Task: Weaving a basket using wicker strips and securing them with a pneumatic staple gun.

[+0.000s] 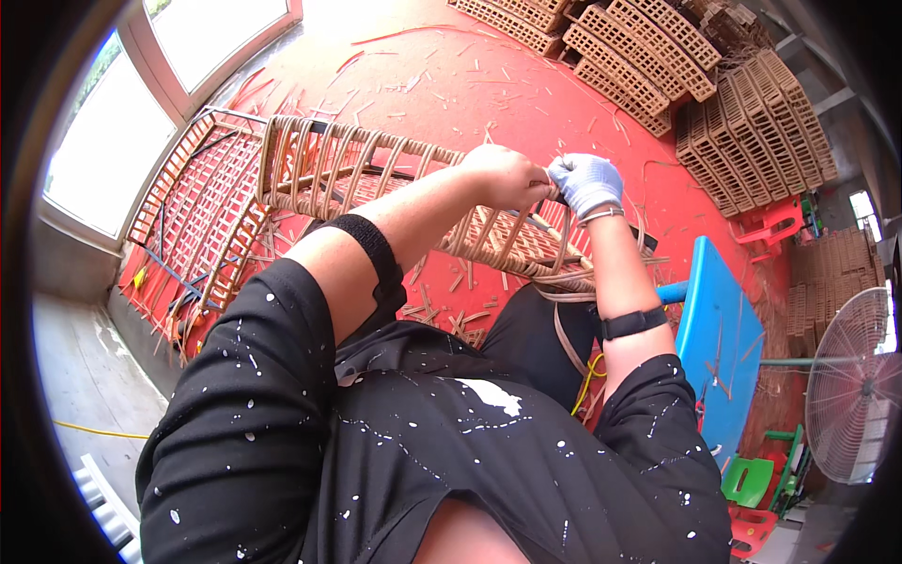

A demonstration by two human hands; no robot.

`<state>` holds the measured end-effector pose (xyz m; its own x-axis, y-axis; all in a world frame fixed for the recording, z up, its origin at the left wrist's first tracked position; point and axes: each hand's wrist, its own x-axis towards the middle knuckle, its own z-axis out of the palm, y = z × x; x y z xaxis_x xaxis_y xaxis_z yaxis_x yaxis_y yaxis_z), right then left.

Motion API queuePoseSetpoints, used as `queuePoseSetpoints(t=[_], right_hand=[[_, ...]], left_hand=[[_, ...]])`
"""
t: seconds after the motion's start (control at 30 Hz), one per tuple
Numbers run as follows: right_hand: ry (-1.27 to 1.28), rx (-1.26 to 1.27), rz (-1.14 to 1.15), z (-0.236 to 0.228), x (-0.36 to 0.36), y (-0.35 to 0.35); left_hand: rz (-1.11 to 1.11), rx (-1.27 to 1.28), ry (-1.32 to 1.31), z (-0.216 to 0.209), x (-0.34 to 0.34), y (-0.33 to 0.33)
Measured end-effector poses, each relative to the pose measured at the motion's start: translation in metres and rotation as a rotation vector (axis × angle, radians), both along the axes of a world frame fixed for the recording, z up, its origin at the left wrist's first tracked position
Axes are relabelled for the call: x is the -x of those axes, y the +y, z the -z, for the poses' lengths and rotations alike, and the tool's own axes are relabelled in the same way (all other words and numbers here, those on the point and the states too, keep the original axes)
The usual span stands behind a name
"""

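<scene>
A long woven rattan panel [324,183] on a dark frame stretches across in front of me, its near end at my thighs. At its far right edge, my bare left hand [507,177] is closed in a pinch on a thin tan rattan strip. Right beside it, my right hand [587,181], in a white glove, has its fingers bent and pressed together at the same strip. The fingertips nearly meet, and little of the strip shows between them. Loose rattan strands [564,329] hang by the panel's near end and over my leg.
Another lattice rattan frame [202,179] leans at the left by the glass door. Stacks of woven panels [752,132] stand at the far right. A blue table [719,343], a fan [860,385] and small stools [749,481] are on my right. Strip scraps litter the red floor [423,75].
</scene>
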<state>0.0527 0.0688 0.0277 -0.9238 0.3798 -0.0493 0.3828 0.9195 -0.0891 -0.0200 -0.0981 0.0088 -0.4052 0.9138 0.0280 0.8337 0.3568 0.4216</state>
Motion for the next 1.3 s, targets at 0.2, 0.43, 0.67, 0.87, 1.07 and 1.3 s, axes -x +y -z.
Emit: queuePoseSetpoints(t=[0.2,0.43,0.67,0.87,1.07,1.3], right_hand=[[-0.339,-0.143,-0.374,0.024,0.030,0.032],[-0.527,0.092,-0.332,0.047,0.052,0.044],[0.733,0.131,0.024,0.028,-0.004,0.002],[0.734,0.730,0.184,0.091,-0.087,-0.050],[0.388,1.205,0.251,0.113,-0.072,-0.024],[0.745,1.824,0.341,0.090,-0.077,-0.039]], left_hand=[[-0.067,-0.317,0.062,0.012,-0.014,-0.003],[0.070,-0.387,0.031,0.018,-0.015,0.005],[0.223,-0.265,-0.006,0.009,0.010,0.023],[0.224,-0.054,-0.369,-0.002,0.024,0.030],[0.225,0.073,-0.499,-0.008,0.028,0.031],[0.254,-0.086,-0.332,0.003,0.019,0.021]])
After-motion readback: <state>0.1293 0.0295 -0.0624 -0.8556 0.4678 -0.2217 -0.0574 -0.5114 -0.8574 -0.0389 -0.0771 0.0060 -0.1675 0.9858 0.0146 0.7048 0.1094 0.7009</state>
